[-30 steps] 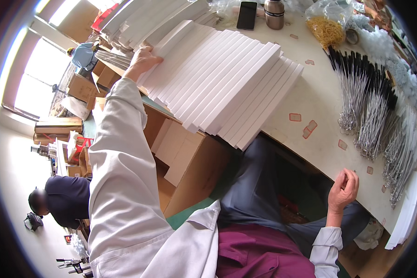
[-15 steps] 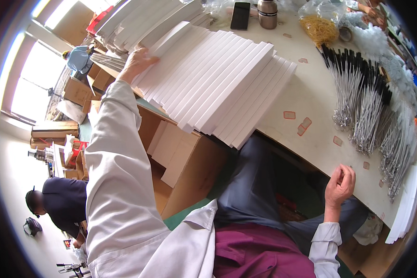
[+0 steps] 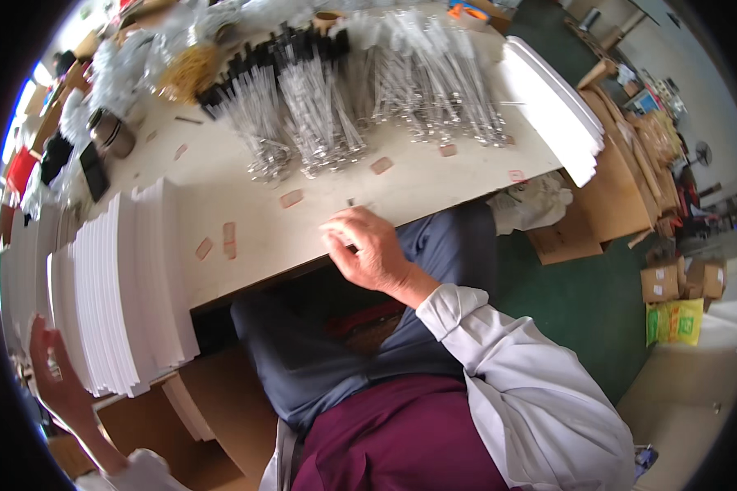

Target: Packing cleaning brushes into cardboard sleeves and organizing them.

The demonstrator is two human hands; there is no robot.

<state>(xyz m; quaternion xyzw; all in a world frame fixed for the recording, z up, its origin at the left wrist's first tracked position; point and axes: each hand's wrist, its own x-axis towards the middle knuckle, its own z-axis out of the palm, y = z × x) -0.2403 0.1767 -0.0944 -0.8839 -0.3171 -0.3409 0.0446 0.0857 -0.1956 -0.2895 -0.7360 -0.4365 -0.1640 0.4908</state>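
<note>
My left hand (image 3: 53,376) is at the far left, beside a row of white folded card pieces (image 3: 102,299) standing on edge. Its fingers are raised and apart, and nothing shows in them. Over the table's near edge, my right hand (image 3: 368,250) is loosely curled, its thumb close to the bent fingers, with no object visible there. Beyond it lie bundles of thin wire-stemmed brushes (image 3: 315,106) with black bristles and looped ends. More wire pieces with pale ends (image 3: 438,78) lie to their right. A small dark bit (image 3: 350,202) is just past the right hand.
Reddish-edged labels (image 3: 291,198) dot the white table (image 3: 254,274). A phone (image 3: 95,172), a metal flask (image 3: 111,133) and a bag of yellow rubber bands (image 3: 190,74) are at the left back. White strips (image 3: 553,110) line the right end. Cardboard boxes (image 3: 610,188) stand beyond.
The view has swung right, so the white card row now appears at the left. My left hand has come off the row. The right hand is now over the table edge, still curled.
</note>
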